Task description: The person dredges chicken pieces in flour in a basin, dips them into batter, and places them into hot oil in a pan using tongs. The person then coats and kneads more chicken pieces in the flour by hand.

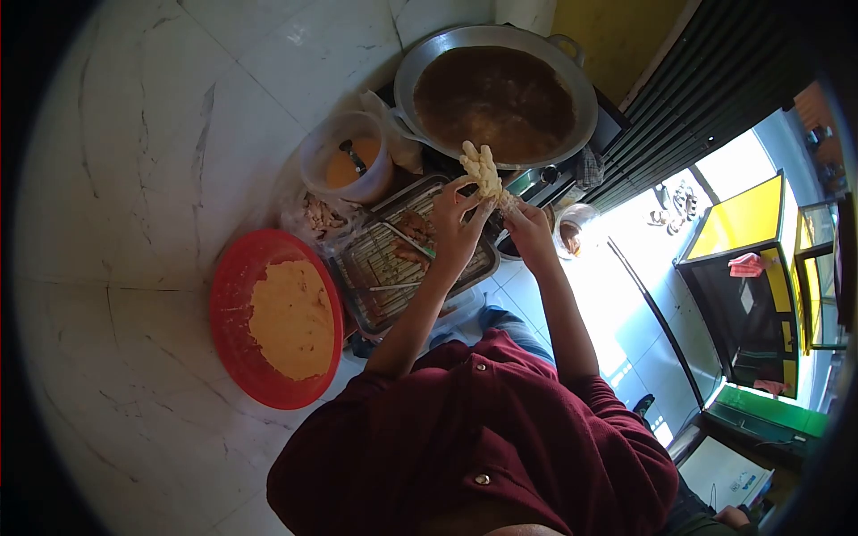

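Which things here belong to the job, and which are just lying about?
Likely part of the job:
coated piece, pinched by left hand and right hand
metal pan of brown liquid
red basin of pale powder
tub of orange mixture
rack tray

Apparently just around:
yellow-and-black stand
pink cloth
white box

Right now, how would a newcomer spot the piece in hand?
Find the wide metal pan of brown liquid at the top. In front of its lower edge, the left hand and right hand hold one lumpy coated piece. Its pale cream coating sets it apart from the browner pieces on the wire rack, lower left.
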### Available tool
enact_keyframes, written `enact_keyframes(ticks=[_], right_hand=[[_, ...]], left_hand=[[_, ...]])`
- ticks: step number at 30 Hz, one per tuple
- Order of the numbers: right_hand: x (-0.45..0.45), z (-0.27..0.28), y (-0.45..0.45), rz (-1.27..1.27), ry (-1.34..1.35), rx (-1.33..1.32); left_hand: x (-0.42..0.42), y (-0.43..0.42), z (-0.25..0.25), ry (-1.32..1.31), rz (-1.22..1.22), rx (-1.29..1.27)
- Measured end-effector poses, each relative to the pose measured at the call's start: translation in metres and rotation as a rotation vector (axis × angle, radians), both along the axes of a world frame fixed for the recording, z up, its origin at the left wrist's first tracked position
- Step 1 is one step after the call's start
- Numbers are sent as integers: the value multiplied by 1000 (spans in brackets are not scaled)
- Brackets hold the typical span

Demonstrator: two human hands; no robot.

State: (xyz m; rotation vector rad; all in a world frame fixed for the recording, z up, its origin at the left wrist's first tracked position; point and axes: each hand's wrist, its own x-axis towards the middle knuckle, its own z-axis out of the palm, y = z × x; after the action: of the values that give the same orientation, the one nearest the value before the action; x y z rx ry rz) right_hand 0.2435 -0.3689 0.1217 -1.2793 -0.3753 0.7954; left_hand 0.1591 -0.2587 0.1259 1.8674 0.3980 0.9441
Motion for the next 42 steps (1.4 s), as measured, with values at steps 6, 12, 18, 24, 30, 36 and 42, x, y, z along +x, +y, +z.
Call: enact_keyframes(ticks=[6, 12, 18, 24, 30, 36, 42], right_hand=[[10, 12, -1, -62, -105, -1], [66, 39, 6, -128, -508, -207], [141, 63, 46, -117, -1211, -475], [129, 61, 82, 128, -1481, -673], [114, 51, 94, 346, -1631, -896], [124, 48, 90, 314, -1731, -919], [109, 84, 70, 44, -1569, -811]], left_hand=[[13, -4, -16, -70, -75, -225], [11, 6, -3, -56, -182, -241], [-6, 21, -16, 74, -72, -266], [-14, 31, -29, 102, -10, -315], [-20, 39, -38, 187, 37, -349], [-16, 41, -44, 178, 39, -347], [-17, 41, -38, 131, 23, -328]])
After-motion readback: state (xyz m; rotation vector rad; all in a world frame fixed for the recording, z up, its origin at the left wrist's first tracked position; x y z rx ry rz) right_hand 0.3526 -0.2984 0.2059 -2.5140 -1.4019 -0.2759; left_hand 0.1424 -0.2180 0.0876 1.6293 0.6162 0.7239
